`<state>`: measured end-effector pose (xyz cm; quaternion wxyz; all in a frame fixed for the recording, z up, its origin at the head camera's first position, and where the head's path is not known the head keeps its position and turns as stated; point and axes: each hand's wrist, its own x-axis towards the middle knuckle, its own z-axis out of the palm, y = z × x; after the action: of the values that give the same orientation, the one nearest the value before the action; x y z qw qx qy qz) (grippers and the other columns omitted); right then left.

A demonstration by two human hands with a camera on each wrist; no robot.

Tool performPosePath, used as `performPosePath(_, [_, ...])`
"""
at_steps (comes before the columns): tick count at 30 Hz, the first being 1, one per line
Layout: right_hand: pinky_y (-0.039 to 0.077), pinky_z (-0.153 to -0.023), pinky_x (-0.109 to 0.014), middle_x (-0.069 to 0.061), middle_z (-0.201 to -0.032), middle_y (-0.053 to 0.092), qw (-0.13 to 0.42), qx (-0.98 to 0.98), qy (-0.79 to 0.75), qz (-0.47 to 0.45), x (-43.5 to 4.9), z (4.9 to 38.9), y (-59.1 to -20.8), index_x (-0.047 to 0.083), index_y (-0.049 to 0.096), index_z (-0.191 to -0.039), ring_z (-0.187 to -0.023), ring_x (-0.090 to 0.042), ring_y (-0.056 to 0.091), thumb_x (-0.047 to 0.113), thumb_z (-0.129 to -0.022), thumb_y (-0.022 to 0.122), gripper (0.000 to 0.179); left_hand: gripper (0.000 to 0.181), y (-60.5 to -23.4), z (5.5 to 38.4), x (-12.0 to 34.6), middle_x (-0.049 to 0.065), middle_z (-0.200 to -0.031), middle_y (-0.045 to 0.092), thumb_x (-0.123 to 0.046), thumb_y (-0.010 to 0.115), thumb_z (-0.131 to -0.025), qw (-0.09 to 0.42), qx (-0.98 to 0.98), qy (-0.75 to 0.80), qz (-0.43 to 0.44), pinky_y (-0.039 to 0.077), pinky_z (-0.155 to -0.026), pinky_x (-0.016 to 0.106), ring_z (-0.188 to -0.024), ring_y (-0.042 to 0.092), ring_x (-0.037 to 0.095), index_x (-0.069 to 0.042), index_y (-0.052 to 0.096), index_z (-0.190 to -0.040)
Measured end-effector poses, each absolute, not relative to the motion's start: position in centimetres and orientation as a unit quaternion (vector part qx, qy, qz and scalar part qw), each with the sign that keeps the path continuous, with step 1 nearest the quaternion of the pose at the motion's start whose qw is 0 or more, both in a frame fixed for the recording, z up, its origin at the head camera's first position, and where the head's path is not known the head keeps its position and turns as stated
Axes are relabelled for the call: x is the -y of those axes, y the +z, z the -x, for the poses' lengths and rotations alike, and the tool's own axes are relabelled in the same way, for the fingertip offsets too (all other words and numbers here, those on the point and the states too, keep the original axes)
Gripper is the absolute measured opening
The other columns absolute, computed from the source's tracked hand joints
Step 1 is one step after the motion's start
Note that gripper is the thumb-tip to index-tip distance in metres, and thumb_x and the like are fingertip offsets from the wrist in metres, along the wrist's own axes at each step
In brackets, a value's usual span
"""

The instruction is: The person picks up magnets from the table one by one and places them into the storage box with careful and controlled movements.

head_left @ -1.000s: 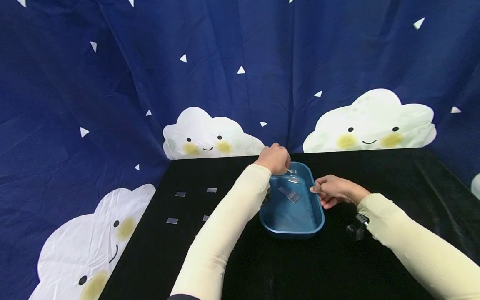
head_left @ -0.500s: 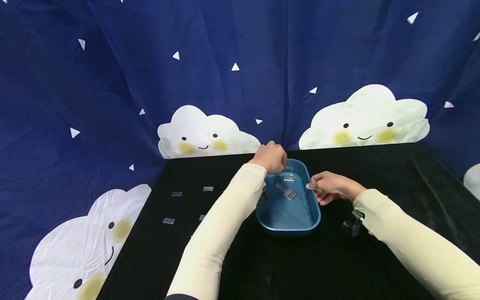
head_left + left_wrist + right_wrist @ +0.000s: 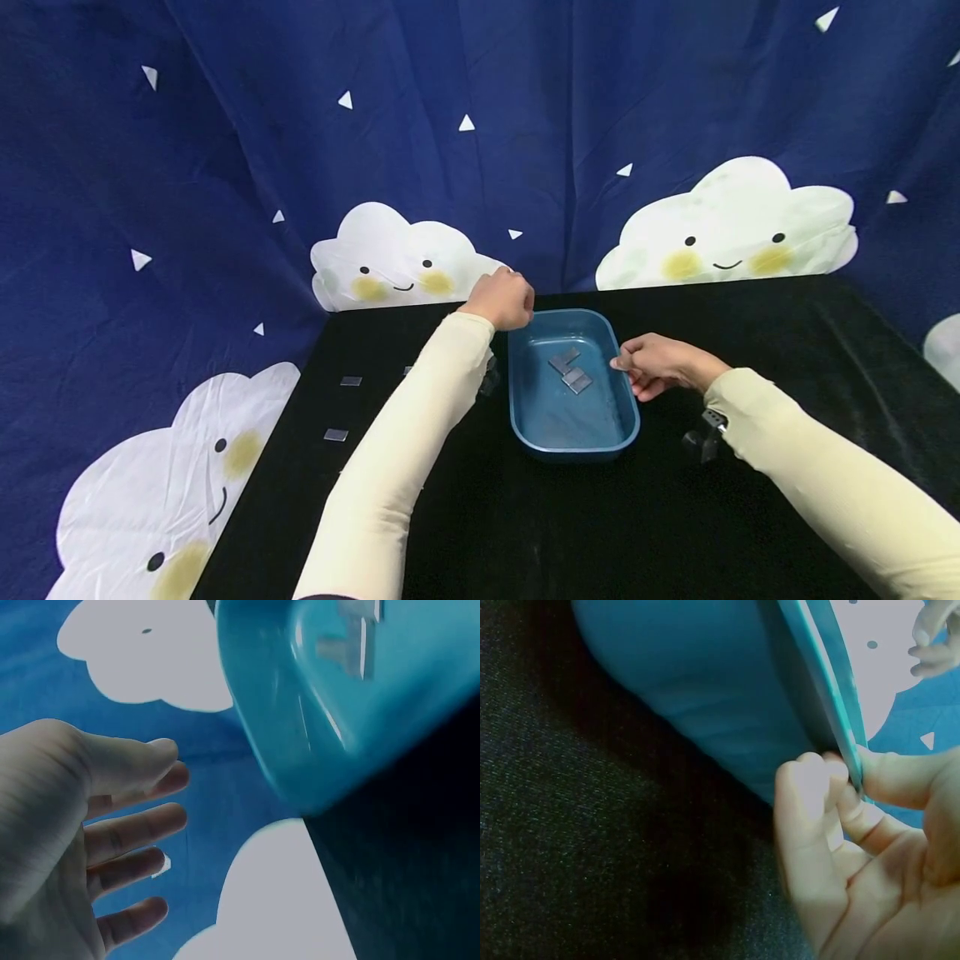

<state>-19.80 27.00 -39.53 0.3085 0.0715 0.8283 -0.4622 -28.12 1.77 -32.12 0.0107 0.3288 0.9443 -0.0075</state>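
Observation:
A blue plastic tray (image 3: 577,429) stands on the black table. My right hand (image 3: 663,364) pinches its right rim, thumb inside and fingers outside, as the right wrist view shows at the tray's wall (image 3: 705,697). Inside lie several small grey, shiny rectangular pieces (image 3: 577,381), bunched and partly overlapping. My left hand (image 3: 501,298) hovers off the tray's back left corner. In the left wrist view the left hand (image 3: 60,802) has its fingers loosely extended and nothing between them, apart from the tray's rim (image 3: 259,754).
Similar rectangular pieces lie on the table to the left: a back one (image 3: 350,381), a front one (image 3: 336,435), and another (image 3: 407,370) partly hidden by the left sleeve (image 3: 408,442). Behind the table hangs a blue curtain (image 3: 420,158) with white clouds.
My left hand has moved left from over the tray's back part. The back piece in the tray now lies against the others. The right hand has kept its pinch on the rim.

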Motion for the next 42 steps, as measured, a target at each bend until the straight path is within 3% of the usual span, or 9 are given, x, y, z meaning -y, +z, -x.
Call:
performPosePath(10, [0.057, -0.063, -0.023, 0.0, -0.076, 0.06, 0.32, -0.827, -0.458, -0.07, -26.9, 20.1, -39.5, 0.009, 0.053, -0.097, -0.065, -0.009, 0.062, 0.027, -0.101, 0.051, 0.018, 0.016, -30.7, 29.0, 4.8, 0.005, -0.106, 0.073, -0.023, 0.065, -0.089, -0.001, -0.961, -0.01, -0.278, 0.049, -0.092, 0.048, -0.109, 0.058, 0.028, -0.015, 0.078, -0.093])
performPosePath(26, [0.058, -0.064, -0.024, 0.0, -0.074, 0.06, 0.31, -0.831, -0.455, -0.075, -27.3, 19.8, -39.6, 0.01, 0.053, -0.092, -0.065, -0.009, 0.062, 0.025, -0.101, 0.05, 0.018, 0.016, -30.2, 29.5, 11.2, 0.01, -0.105, 0.073, -0.022, 0.066, -0.087, -0.003, -0.974, -0.012, -0.228, 0.048, -0.093, 0.052, -0.108, 0.058, 0.033, -0.012, 0.077, -0.093])
performPosePath(34, [0.057, -0.063, -0.023, 0.0, -0.075, 0.059, 0.312, -0.831, -0.454, -0.075, -26.9, 19.9, -39.5, 0.01, 0.052, -0.091, -0.065, -0.009, 0.062, 0.024, -0.101, 0.049, 0.017, 0.016, -30.2, 29.4, 14.2, 0.011, -0.096, 0.075, -0.021, 0.067, -0.084, -0.02, -0.974, -0.024, -0.224, 0.051, -0.087, 0.048, -0.098, 0.064, 0.035, -0.009, 0.077, -0.088])
performPosePath(42, [0.058, -0.064, -0.024, 0.0, -0.076, 0.059, 0.317, -0.829, -0.455, -0.068, -26.7, 20.0, -39.4, 0.01, 0.053, -0.094, -0.066, -0.009, 0.062, 0.025, -0.101, 0.05, 0.017, 0.01, -31.0, 29.4, 17.2, 0.011, -0.087, 0.071, -0.016, 0.067, -0.081, -0.011, -0.981, 0.0, -0.192, 0.051, -0.081, 0.049, -0.091, 0.061, 0.032, -0.01, 0.074, -0.079])
